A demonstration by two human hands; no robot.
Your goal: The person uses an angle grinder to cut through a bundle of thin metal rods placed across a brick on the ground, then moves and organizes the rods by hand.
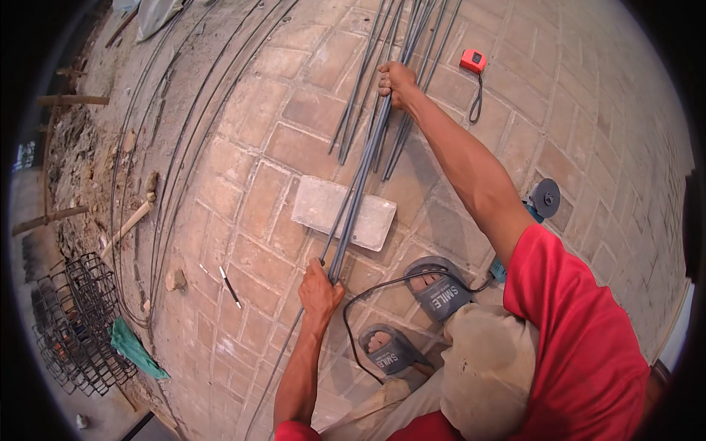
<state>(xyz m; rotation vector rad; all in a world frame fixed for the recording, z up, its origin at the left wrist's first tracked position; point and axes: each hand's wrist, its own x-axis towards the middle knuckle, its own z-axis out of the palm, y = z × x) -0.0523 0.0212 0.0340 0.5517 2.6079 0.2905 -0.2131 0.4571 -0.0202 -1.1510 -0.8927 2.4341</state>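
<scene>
Both my hands are closed round a bundle of thin dark steel rods. My right hand grips it at the far end, arm stretched forward, where more rods fan out beyond the fist. Nearer to me, my left hand holds the close ends of the bundle. One long rod runs on past that hand toward the lower edge. Between my hands, the bundle crosses over a pale rectangular block lying on the paving. Several loose rods lie just left of my right hand.
A red tape measure lies to the far right. An angle grinder rests beside my right arm, its cord looping round my sandals. At left are a pen, long bent rods, wire cages and a green cloth.
</scene>
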